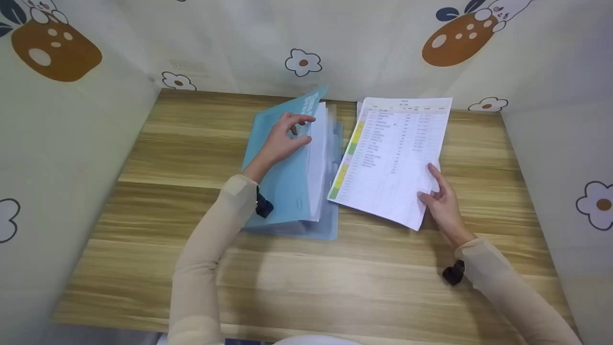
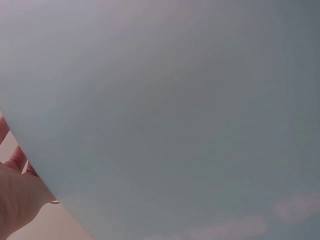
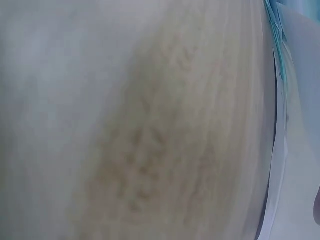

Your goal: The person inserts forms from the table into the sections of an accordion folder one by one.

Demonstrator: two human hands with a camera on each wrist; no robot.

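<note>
Tabletop [image 1: 364, 287] fills the middle of the head view.

Blue folder [image 1: 280, 191] sits on it, centre of frame, cover raised and tilted, free edge towards the right. Inner pages [image 1: 316, 177] show along that edge, white, with the back cover beneath.

Printed sheet [image 1: 383, 158] is right of the folder, just right of frame centre, tilted, table-printed face to camera. Another pale edge peeks out at its upper left; can't tell how many sheets.

Right hand [image 1: 445, 206], right of centre: thumb on the sheet's face, pinching its lower right edge. Left hand [image 1: 282, 139], upper centre: lies over the raised cover, thumb and index apart, tips near the free edge. Can't tell if it actually grips; left wrist view is mostly blurred pale blue, hand cut off at lower left.

Step, my read: moving paper between folder and right hand. In or out, can't tell from this.

Next move: if filing, left needs the cover well up, right needs to square the sheet to the pages before sliding left. Risk: corner snagging on the page edges.
</note>
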